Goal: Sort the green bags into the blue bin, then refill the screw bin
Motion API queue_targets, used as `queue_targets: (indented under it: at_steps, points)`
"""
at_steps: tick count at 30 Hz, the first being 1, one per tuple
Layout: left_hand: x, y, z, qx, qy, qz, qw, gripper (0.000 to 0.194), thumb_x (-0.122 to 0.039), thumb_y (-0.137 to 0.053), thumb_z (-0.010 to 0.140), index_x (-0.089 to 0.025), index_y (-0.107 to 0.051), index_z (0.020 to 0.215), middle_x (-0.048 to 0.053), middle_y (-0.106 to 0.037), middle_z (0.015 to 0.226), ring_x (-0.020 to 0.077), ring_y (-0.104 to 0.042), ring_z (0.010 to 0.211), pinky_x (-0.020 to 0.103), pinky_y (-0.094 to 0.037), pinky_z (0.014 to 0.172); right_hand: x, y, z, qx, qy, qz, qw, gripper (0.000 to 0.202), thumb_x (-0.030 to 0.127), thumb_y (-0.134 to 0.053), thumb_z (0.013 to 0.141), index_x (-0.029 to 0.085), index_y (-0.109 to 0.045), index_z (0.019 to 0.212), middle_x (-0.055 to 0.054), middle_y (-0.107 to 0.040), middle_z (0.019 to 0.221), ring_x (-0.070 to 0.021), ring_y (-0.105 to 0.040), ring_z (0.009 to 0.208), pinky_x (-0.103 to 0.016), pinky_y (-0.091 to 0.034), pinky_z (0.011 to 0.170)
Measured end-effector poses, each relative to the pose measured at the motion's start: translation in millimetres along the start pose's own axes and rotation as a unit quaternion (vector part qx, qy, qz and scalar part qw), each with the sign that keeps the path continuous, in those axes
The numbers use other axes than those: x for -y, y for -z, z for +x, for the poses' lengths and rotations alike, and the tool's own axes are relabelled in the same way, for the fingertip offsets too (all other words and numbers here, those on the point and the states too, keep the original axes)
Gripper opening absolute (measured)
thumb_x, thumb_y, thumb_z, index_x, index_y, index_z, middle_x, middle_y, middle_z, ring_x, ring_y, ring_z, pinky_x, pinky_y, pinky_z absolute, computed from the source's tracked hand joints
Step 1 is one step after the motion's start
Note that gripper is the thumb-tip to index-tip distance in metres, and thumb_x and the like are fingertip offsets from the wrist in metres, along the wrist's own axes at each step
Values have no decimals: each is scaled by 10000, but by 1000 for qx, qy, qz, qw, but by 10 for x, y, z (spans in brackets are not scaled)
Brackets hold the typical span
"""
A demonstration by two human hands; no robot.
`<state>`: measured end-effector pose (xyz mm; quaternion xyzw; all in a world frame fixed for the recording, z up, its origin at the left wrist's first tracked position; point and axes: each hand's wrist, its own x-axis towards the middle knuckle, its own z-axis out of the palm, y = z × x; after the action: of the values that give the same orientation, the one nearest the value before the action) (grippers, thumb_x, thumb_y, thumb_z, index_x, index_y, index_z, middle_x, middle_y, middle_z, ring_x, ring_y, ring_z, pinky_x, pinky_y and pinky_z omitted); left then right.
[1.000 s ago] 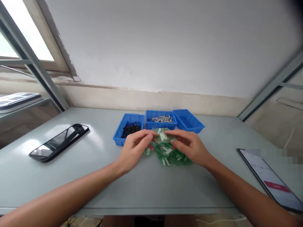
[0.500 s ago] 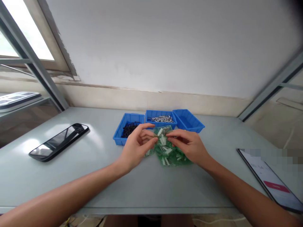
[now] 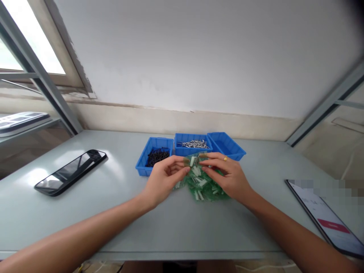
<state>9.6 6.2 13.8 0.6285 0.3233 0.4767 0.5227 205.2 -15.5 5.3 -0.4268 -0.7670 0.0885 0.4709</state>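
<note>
Between my hands is a small clear green-tinted plastic bag [image 3: 195,162] with white plugs and metal pieces inside. My left hand [image 3: 165,176] pinches its left edge between thumb and fingers. On the other side my right hand [image 3: 229,174], with a ring on one finger, has its fingertips closed at the bag's upper right edge. A pile of similar green bags [image 3: 209,191] lies just below, partly covered by my right hand. Part of another small bag [image 3: 179,184] shows beside my left thumb.
Behind my hands stand a blue bin [image 3: 141,167] of black screws, a blue bin [image 3: 178,137] of silver screws or nails, and a third blue bin [image 3: 236,149]. A black glossy device [image 3: 71,172] lies left; a phone [image 3: 324,216] with a lit screen lies right. Metal posts flank the table.
My left index finger has come down onto the bag's edge. My right fingers have shifted up and spread along its top, so the ring shows more plainly. The pile stays put.
</note>
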Motion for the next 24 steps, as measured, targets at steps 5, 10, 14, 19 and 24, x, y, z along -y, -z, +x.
queue_targets:
  at_steps: [5,10,14,19,24]
  points:
    - [3,1,-1,15,4,-7,1000,111,-155,-687,726,-148,-636,824,-16,-641,658,90,-585,582,189,-496,550,10,-1,-15,38,5,-17,999,172,262,-602,833,227,-638,997,-87,-613,1170,-193,-647,873,-328,-561,674]
    - [1,8,-22,38,-6,9,999,185,-187,-671,754,-151,-646,934,27,-702,825,150,-658,765,254,-545,711,-3,-35,-43,56,34,-29,997,408,376,-689,758,222,-552,1110,-130,-511,1294,-240,-612,988,-347,-567,669]
    - [-34,22,-72,119,-44,62,990,248,-211,-585,843,-170,-640,1081,64,-681,1066,180,-631,985,288,-522,848,-14,-57,-52,40,32,-19,999,362,330,-673,778,215,-544,1096,-128,-519,1289,-201,-633,905,-316,-562,646]
    - [-51,15,-104,169,-93,130,973,286,-192,-543,870,-173,-609,1147,86,-640,1145,185,-599,1041,287,-520,847,-26,-46,-26,44,26,-32,998,161,250,-555,874,200,-606,1019,-79,-645,1103,-181,-629,930,-298,-514,768]
    - [-3,42,-64,146,-133,203,959,226,-148,-498,878,-147,-610,1075,84,-656,1036,161,-617,938,272,-527,781,-44,11,24,107,-19,-26,994,184,302,-498,914,211,-649,968,-13,-698,863,-144,-629,742,-249,-466,671]
